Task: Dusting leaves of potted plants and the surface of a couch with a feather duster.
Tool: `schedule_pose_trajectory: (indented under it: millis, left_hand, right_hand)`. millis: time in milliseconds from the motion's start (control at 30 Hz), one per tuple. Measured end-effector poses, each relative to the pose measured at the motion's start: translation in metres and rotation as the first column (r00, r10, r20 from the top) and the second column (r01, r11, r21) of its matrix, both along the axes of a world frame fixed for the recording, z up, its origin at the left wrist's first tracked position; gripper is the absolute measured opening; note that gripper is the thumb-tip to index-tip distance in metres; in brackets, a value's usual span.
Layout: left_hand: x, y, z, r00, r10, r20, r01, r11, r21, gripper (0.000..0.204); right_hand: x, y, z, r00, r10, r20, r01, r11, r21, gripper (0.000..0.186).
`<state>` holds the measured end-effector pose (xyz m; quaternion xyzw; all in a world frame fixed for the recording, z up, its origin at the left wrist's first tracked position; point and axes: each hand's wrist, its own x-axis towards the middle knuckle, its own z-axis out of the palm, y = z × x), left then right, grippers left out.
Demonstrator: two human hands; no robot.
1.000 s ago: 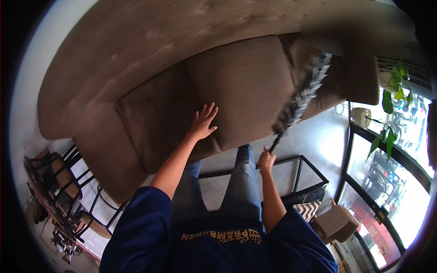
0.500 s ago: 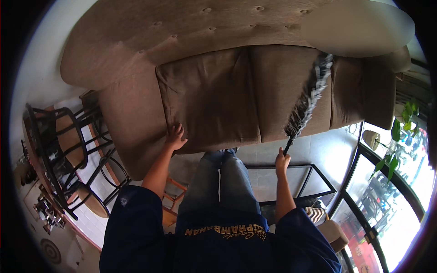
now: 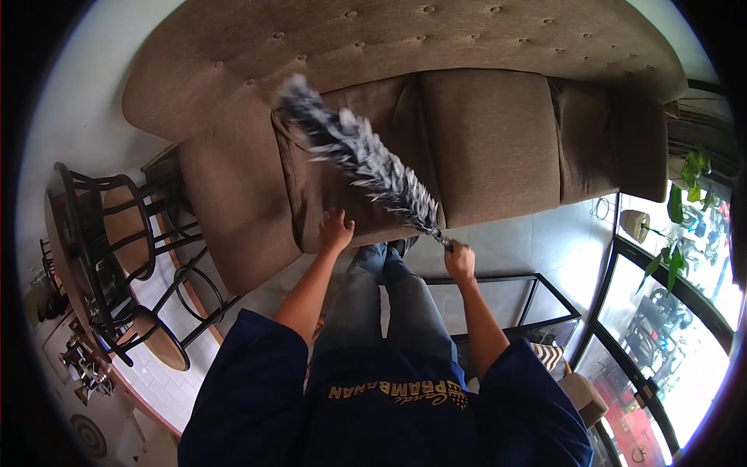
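My right hand (image 3: 461, 261) is wrapped round the dark handle of a fluffy grey-and-black feather duster (image 3: 372, 166). Slanting up to the left, the duster reaches across the brown sofa (image 3: 489, 140), its blurred tip near the foot of the tufted backrest. My left hand (image 3: 336, 232) has its fingers apart at the front edge of the left seat cushion. Whether its palm presses on the fabric is hard to tell. Both forearms come up from dark blue sleeves, and my legs in jeans stand between them, close to the sofa front.
Black chairs with tan seats (image 3: 128, 222) stand left of the sofa. Behind my right arm is a low black-framed table (image 3: 537, 300). Glass doors (image 3: 646, 342) and a leafy plant (image 3: 691, 183) border the right side. A brown stool (image 3: 583, 398) sits at lower right.
The duster has swung from the right seat cushions across to the left one, its tip now pointing left. My right hand moved a little left; my left hand shifted right along the cushion edge.
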<state>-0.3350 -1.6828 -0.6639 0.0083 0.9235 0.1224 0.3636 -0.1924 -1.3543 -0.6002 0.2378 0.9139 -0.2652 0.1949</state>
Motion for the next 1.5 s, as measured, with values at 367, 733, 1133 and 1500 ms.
schedule_pose_trajectory:
  millis: [367,733,1133,1500]
  left_hand:
    - [0.075,-0.032,0.006,0.997,-0.069,0.021,0.069,0.998,0.007,0.055]
    - [0.082,-0.082,0.014,0.996,0.027,0.089,-0.032,0.998,0.052,0.056]
    - [0.090,-0.086,0.017,0.983,0.177,0.054,-0.181,0.981,0.077,0.058]
    - [0.120,-0.088,0.016,0.942,0.313,0.116,-0.323,0.944,0.073,0.061]
  right_hand:
    - [-0.033,0.035,0.008,0.994,-0.095,0.060,0.086,0.987,0.137,0.029]
    - [-0.055,0.008,-0.027,0.996,-0.023,0.085,0.018,0.998,0.065,0.027]
    - [-0.171,-0.047,-0.025,0.912,0.333,0.238,-0.347,0.938,0.019,0.031]
    - [-0.070,0.017,-0.045,0.734,0.496,0.464,-0.482,0.862,-0.158,0.036]
